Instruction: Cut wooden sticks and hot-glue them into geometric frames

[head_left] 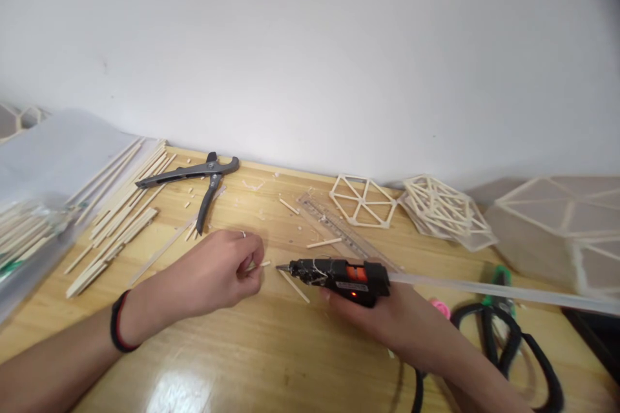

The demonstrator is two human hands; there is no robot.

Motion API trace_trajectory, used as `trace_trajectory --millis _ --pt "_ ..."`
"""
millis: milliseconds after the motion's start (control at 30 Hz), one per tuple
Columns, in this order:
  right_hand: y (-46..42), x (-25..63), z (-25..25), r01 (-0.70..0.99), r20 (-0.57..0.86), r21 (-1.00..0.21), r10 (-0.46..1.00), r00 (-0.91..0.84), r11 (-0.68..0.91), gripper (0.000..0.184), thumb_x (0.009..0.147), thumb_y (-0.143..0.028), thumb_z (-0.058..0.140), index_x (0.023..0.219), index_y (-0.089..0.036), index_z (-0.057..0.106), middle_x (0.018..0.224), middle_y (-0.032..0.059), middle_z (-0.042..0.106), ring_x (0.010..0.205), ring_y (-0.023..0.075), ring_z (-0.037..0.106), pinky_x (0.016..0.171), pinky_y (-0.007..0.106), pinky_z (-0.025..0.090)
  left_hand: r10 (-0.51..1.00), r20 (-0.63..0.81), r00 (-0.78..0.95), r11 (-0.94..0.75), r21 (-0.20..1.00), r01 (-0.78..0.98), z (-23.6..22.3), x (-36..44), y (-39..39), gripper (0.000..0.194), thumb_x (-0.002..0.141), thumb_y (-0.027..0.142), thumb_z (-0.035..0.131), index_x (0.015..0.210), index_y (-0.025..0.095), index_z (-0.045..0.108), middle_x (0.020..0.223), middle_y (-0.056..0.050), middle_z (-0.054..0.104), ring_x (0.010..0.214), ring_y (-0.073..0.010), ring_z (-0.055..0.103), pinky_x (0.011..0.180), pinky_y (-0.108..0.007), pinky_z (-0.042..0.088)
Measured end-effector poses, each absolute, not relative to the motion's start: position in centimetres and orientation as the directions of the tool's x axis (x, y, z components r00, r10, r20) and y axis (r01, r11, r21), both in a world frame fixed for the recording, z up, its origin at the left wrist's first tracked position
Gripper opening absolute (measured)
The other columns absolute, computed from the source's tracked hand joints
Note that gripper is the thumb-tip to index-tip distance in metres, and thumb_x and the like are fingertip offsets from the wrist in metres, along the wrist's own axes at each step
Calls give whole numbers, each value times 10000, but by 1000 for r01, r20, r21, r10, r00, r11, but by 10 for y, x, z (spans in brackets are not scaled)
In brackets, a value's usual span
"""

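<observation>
Between thumb and fingers my left hand [220,268] pinches a short wooden stick [265,264], whose tip pokes out to the right. My right hand [387,313] is wrapped round a black hot glue gun [339,276] with an orange part on top and a lit red light. Its nozzle points left, close to the stick's end; whether they touch I cannot tell. A long translucent glue stick [489,287] runs out of the gun's back. Just below the nozzle, another short wooden stick [294,286] lies on the table.
Dark cutters [213,171] lie beside long wooden sticks [126,200] at the left. A clear ruler [339,229], a hexagonal stick frame [363,201] and stacked frames [443,210] are at the back. Black-handled scissors [504,322] and a larger covered structure [557,232] stand right.
</observation>
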State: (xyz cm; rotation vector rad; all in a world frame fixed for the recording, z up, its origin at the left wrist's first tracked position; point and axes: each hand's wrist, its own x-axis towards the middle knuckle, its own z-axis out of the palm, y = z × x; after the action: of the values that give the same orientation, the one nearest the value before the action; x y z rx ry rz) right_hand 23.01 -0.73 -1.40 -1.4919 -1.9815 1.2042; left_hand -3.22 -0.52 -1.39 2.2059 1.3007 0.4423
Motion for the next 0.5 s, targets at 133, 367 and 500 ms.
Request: trace_trajectory --millis 133,367,500 --pt "-7 229 -12 584 -175 -806 905 -387 94 151 801 -353 609 741 -262 714 696 -2 733 612 217 642 557 299 533 883 14 469 -382 602 701 -15 -32 -5 142 717 47 550 712 189 567 658 43 559 595 -94 493 578 -217 358" --pt "-10 230 -14 573 -151 -813 913 -380 103 120 785 -325 611 743 -261 703 710 5 725 649 220 655 613 313 556 896 -8 444 -331 655 679 -12 -30 -4 137 699 49 562 698 181 597 633 44 553 590 -93 489 567 -209 361" --pt "-9 232 -15 546 -225 -838 907 -355 6 178 806 -399 679 868 -250 755 789 9 757 732 228 697 686 322 581 907 -58 418 -252 719 647 -10 -31 -3 116 698 70 586 709 180 624 619 52 541 572 -83 483 536 -197 353"
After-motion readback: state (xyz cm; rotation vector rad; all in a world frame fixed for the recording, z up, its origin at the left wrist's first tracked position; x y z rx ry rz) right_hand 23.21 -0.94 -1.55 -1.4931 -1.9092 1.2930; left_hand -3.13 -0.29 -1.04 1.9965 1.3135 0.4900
